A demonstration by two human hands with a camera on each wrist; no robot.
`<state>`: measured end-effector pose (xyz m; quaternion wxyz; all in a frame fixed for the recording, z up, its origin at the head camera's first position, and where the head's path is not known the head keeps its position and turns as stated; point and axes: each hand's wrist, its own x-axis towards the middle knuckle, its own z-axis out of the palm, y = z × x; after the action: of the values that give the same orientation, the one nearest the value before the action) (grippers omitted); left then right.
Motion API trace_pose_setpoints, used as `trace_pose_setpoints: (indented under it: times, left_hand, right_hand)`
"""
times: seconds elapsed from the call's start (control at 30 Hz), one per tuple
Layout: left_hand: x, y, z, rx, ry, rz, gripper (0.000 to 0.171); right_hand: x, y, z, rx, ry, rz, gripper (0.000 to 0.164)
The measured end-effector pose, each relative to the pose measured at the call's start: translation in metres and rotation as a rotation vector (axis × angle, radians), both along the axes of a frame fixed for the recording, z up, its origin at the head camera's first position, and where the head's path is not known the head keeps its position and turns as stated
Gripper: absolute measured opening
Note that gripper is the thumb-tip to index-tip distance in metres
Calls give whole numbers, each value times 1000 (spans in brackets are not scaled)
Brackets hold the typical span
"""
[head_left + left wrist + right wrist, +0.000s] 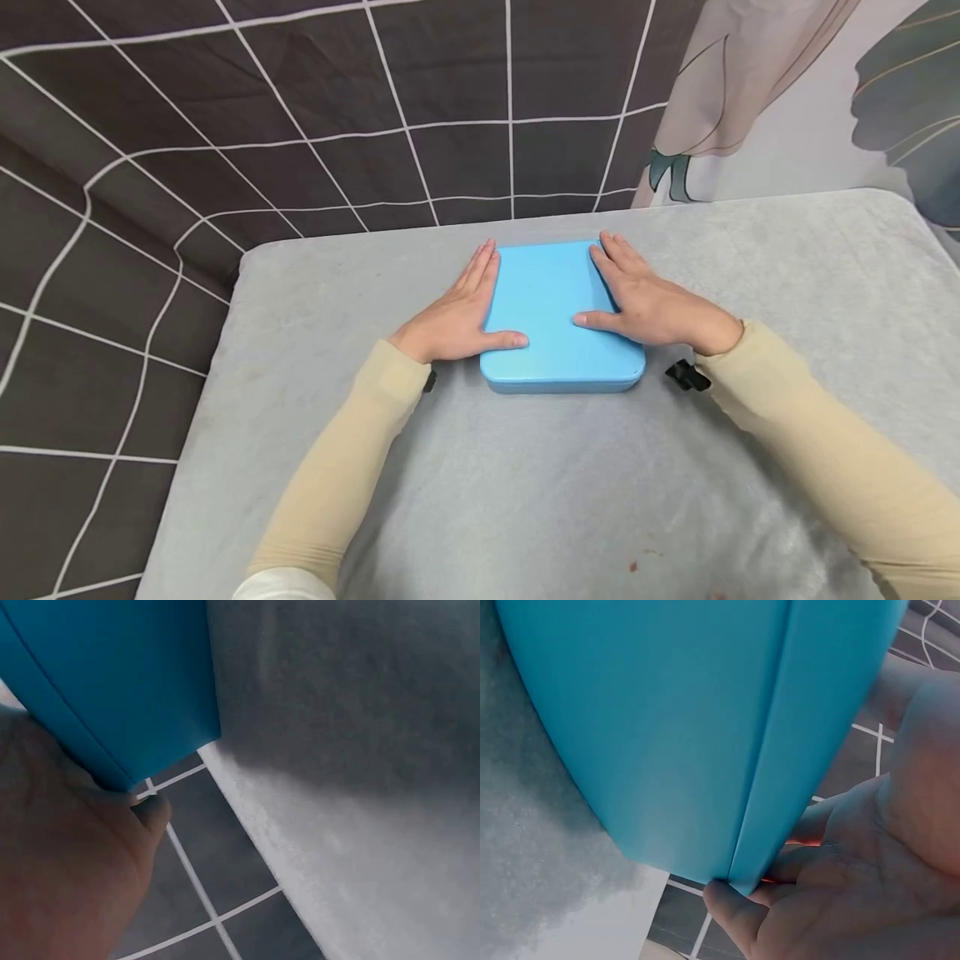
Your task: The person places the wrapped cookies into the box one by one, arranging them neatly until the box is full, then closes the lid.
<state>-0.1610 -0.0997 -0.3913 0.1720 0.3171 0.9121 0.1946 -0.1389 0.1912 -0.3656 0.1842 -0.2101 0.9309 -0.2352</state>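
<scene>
A light-blue flat box [551, 308] with rounded corners and a lid seam along its side lies on the grey cloth. My left hand [453, 312] lies along its left edge, fingers straight toward the far corner and thumb resting on the lid. On the opposite side, my right hand [648, 304] has its fingers stretched along the edge, with its thumb also on the top. In the right wrist view, a fingertip [731, 904] of that hand sits right at the seam near the far corner. The left wrist view shows the box's side wall [142, 682] close to the left palm.
Grey plush cloth [480, 500] covers the surface under the box. Dark fabric with a white grid [450, 83] hangs behind and on the left. A patterned curtain [787, 108] hangs at the back right. Black wrist straps [687, 376] show beneath the sleeves.
</scene>
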Motion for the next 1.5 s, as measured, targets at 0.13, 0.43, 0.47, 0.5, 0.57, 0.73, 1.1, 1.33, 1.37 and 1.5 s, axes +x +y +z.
trace_pose_setpoints:
  times: [0.13, 0.43, 0.47, 0.5, 0.57, 0.73, 1.1, 1.33, 1.37, 1.5]
  left_hand:
    - [0, 0, -2, 17, -6, 4, 121]
    - [2, 4, -2, 31, -12, 18, 125]
    - [2, 4, -2, 30, -12, 19, 126]
    - [2, 4, -2, 29, -9, 19, 126]
    - [3, 3, -3, 32, -8, 19, 125]
    - [5, 4, -2, -1, 34, 25, 121]
    - [29, 7, 0, 47, -96, 228, 116]
    - [31, 7, -6, 110, -150, 253, 118]
    - [30, 7, -6, 114, -157, 253, 118]
    - [29, 4, -6, 135, -188, 258, 117]
  right_hand:
    - [0, 0, 2, 19, 13, 9, 102]
    - [4, 3, -1, 0, 70, 16, 100]
    - [4, 3, -1, -3, 72, 18, 100]
    - [5, 3, -1, -6, 74, 20, 100]
    - [5, 3, -1, -14, 71, 19, 100]
    - [8, 3, -5, -65, 52, -13, 101]
    - [15, -4, -6, -113, -60, -188, 109]
    - [13, -3, -7, -132, -53, -200, 107]
    - [13, -3, -8, -139, -52, -202, 107]
    - [14, -4, -11, -159, -51, -206, 106]
